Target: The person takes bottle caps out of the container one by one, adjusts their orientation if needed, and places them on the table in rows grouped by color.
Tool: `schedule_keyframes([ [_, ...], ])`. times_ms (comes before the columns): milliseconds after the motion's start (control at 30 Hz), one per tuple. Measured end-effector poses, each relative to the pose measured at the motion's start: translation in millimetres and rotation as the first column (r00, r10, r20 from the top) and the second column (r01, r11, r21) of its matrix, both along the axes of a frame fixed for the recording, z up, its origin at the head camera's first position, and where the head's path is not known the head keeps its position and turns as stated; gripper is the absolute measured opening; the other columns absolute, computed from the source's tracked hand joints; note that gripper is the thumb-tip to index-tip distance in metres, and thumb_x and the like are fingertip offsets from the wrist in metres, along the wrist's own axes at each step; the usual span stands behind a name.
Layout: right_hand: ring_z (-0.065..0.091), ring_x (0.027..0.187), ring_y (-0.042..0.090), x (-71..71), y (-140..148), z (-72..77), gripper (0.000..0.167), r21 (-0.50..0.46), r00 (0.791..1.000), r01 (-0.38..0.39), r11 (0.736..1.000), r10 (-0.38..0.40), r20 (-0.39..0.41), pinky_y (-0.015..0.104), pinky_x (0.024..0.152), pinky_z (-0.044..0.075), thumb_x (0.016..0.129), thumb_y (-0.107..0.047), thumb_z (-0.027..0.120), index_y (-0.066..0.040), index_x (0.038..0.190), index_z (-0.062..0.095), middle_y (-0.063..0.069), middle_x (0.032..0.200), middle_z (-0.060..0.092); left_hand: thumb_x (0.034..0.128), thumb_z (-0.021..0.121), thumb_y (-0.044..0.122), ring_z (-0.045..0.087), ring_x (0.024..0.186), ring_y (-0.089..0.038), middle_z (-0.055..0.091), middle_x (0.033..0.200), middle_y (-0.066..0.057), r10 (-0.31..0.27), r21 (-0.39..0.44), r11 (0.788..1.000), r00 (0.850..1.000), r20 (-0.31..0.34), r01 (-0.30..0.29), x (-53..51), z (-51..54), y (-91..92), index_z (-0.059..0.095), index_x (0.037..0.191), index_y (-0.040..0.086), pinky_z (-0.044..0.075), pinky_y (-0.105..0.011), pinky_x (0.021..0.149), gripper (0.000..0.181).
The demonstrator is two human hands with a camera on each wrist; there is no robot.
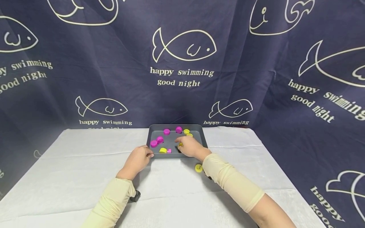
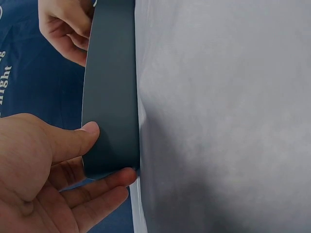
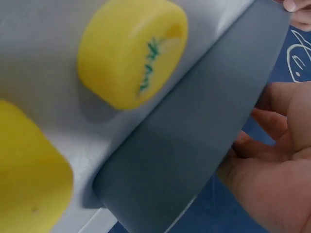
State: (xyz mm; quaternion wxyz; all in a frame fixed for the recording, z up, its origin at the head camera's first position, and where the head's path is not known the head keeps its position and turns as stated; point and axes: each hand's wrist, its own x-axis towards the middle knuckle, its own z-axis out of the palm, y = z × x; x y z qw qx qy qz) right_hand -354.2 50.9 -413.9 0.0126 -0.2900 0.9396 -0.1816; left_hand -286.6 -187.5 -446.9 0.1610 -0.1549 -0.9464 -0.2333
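A shallow dark grey tray (image 1: 171, 155) stands on the white-covered table and holds several magenta and yellow bottle caps. My left hand (image 1: 139, 157) grips its front left corner; in the left wrist view the thumb lies against the front wall and fingers bend round the corner. Inside the tray's right half is my right hand (image 1: 190, 146), with a yellow cap (image 1: 181, 144) showing by its fingers. Whether those fingers pinch it is unclear, as the tray wall hides the fingertips in the right wrist view. Nearer the front lie a yellow cap (image 1: 163, 150) and a small pink piece (image 1: 169, 151).
Outside the tray, a yellow cap (image 1: 198, 168) with green writing lies on the white cloth (image 1: 176, 196) near my right wrist. Another yellow cap (image 3: 31, 174) appears close to the right wrist camera. A dark blue curtain (image 1: 182, 104) with fish drawings hangs behind the table.
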Motion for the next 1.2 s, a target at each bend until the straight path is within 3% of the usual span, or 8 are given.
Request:
schedule_keyframes([
  [167, 0.062, 0.096, 0.017, 5.6, 7.1, 9.7, 0.029, -0.051, 1.000, -0.016, 0.999, 0.015, -0.019, 0.038, 0.093, 0.053, 0.095, -0.004, 0.054, -0.003, 0.117, 0.072, 0.004, 0.110, 0.073, 0.0865, 0.073, 0.003, 0.068, 0.079, -0.022, 0.068, 0.080, -0.002, 0.005, -0.006, 1.000, 1.000, 0.019, -0.005, -0.9, -1.0, -0.2, 0.079, 0.087, 0.002, 0.059, -0.038, 0.078, 0.006],
  [333, 0.059, 0.091, 0.016, 16.6, 18.8, 21.0, 0.028, -0.133, 0.999, -0.012, 0.991, 0.007, -0.037, 0.033, 0.084, 0.051, 0.093, -0.005, 0.055, -0.007, 0.113, 0.075, 0.000, 0.106, 0.072, 0.0864, 0.073, 0.003, 0.068, 0.079, -0.022, 0.068, 0.080, -0.002, 0.004, -0.002, 1.000, 1.000, 0.020, -0.004, -2.6, -0.6, -0.6, 0.079, 0.088, 0.002, 0.058, -0.038, 0.078, 0.006],
  [533, 0.052, 0.082, 0.015, 36.1, 34.7, 25.7, 0.032, -0.221, 0.999, -0.038, 0.974, 0.037, -0.008, 0.029, 0.072, 0.046, 0.095, -0.002, 0.054, -0.010, 0.119, 0.073, 0.002, 0.102, 0.063, 0.0864, 0.073, 0.003, 0.068, 0.079, -0.022, 0.068, 0.081, -0.002, 0.002, -0.004, 1.000, 1.000, 0.023, -0.002, -2.8, 0.0, -0.5, 0.079, 0.089, 0.002, 0.058, -0.038, 0.078, 0.006],
  [800, 0.056, 0.097, 0.015, 61.6, 41.8, 17.3, 0.027, -0.228, 0.995, -0.100, 0.968, 0.104, 0.006, 0.033, 0.084, 0.049, 0.096, 0.000, 0.055, -0.009, 0.110, 0.075, 0.000, 0.105, 0.061, 0.0865, 0.073, 0.003, 0.068, 0.080, -0.022, 0.069, 0.081, -0.003, 0.005, -0.004, 1.000, 1.000, 0.030, -0.004, -2.4, -0.9, -0.5, 0.079, 0.089, 0.001, 0.058, -0.038, 0.079, 0.006],
  [1000, 0.060, 0.089, 0.017, 71.9, 37.5, 5.9, 0.017, -0.220, 0.987, -0.150, 0.964, 0.157, 0.016, 0.030, 0.079, 0.053, 0.088, 0.000, 0.066, -0.006, 0.103, 0.072, -0.001, 0.100, 0.065, 0.0862, 0.073, 0.002, 0.068, 0.079, -0.022, 0.069, 0.081, -0.003, -0.001, -0.004, 1.000, 1.000, 0.017, 0.001, -2.1, -0.5, -0.7, 0.078, 0.088, 0.001, 0.058, -0.039, 0.078, 0.005],
  [1200, 0.058, 0.084, 0.015, 75.4, 34.2, -4.4, 0.017, -0.143, 0.978, -0.207, 0.968, 0.204, -0.032, 0.027, 0.076, 0.053, 0.078, 0.000, 0.078, -0.009, 0.089, 0.069, -0.001, 0.090, 0.061, 0.0864, 0.073, 0.002, 0.067, 0.078, -0.022, 0.068, 0.081, -0.003, -0.002, -0.011, 1.000, 1.000, 0.019, 0.002, -1.3, -0.6, -1.0, 0.078, 0.087, 0.001, 0.058, -0.038, 0.077, 0.005],
])
